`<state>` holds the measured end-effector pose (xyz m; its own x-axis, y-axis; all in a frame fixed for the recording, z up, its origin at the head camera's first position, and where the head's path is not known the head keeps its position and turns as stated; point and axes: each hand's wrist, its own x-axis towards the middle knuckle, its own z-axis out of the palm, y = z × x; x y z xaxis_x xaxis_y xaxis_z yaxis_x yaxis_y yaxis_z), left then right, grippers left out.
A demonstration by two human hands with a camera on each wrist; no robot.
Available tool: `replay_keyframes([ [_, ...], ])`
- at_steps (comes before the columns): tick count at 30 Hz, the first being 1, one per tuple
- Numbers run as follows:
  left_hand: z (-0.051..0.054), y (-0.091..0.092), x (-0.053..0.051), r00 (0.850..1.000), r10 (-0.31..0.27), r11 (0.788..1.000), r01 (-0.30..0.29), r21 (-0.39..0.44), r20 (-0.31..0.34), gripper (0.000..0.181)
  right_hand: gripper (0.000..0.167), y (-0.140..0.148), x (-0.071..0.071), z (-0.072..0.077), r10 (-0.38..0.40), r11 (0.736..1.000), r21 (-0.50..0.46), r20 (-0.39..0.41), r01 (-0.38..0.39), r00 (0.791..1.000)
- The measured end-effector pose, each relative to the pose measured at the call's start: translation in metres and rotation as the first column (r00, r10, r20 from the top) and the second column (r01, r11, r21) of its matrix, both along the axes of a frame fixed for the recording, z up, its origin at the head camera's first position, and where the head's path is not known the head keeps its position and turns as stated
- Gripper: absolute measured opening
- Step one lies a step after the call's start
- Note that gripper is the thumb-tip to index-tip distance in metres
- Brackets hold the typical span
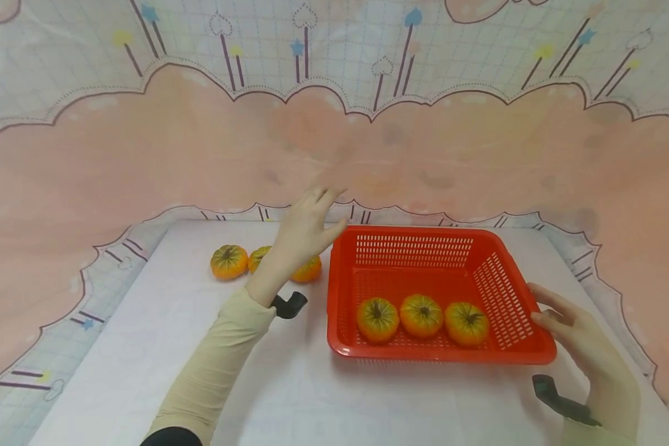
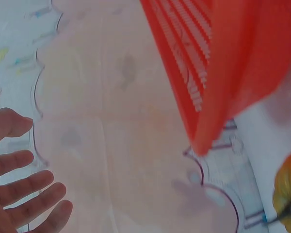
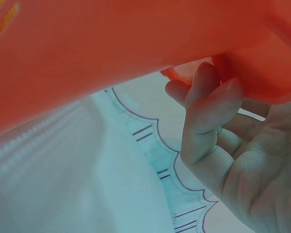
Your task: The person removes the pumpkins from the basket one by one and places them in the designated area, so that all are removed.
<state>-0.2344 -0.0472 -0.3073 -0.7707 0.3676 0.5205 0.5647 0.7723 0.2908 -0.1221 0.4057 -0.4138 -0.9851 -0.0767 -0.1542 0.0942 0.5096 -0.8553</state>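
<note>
A red plastic basket point(image 1: 412, 251) with slotted walls sits on the table, holding three small orange-green pumpkins: one at left point(image 1: 377, 320), one in the middle point(image 1: 421, 315) and one at right point(image 1: 466, 324). My right hand point(image 1: 571, 328) grips the basket's right rim, its fingers bent at the rim in the right wrist view. Raised near the far left corner of the basket, my left hand point(image 1: 310, 223) has its fingers spread and holds nothing. Left of the basket lie more pumpkins: one fully visible point(image 1: 229, 262), another point(image 1: 257, 257) and a third point(image 1: 308, 270) partly covered by my left arm.
A white cloth covers the table point(image 1: 401, 402). Behind and around it hangs a pink patterned curtain point(image 1: 368, 161). Dark straps with curved pieces point(image 1: 291, 305) are worn at both wrists.
</note>
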Motion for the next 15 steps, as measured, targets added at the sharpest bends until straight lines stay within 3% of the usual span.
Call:
replay_keyframes([
  [9,0.004,0.043,-0.008,0.993,-0.115,0.985,0.111,-0.132,-0.023,0.047,0.061,-0.001,0.000,0.001,-0.002,1.000,-0.012,-0.020,0.002,1.000],
  [15,0.010,0.069,-0.009,0.986,-0.164,0.961,0.161,-0.223,0.006,0.049,0.063,-0.002,0.001,0.002,-0.017,1.000,0.023,0.016,0.017,1.000],
])
